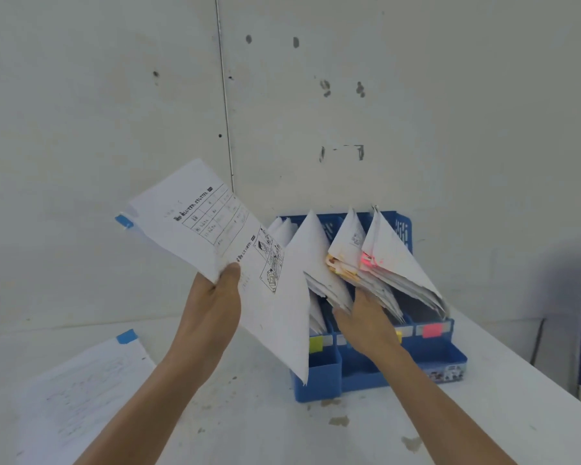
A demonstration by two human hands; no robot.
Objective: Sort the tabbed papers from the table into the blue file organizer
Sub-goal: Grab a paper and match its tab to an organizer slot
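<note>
Left grip [215, 297] pinches a blue-tabbed sheet [195, 223]; right grip [369, 323], spread flat, presses papers [336, 283] in blue organizer [443, 357].

Your white printed sheet [248, 263] covers the blue plastic file organizer's [443, 359] left slots; your right hand's [369, 325] fingertips vanish among its papers; the sheet's print is too blurred to read.

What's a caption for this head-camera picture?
Left hand holds a blue-tabbed white paper; right hand touches papers in the blue plastic file organizer.
</note>
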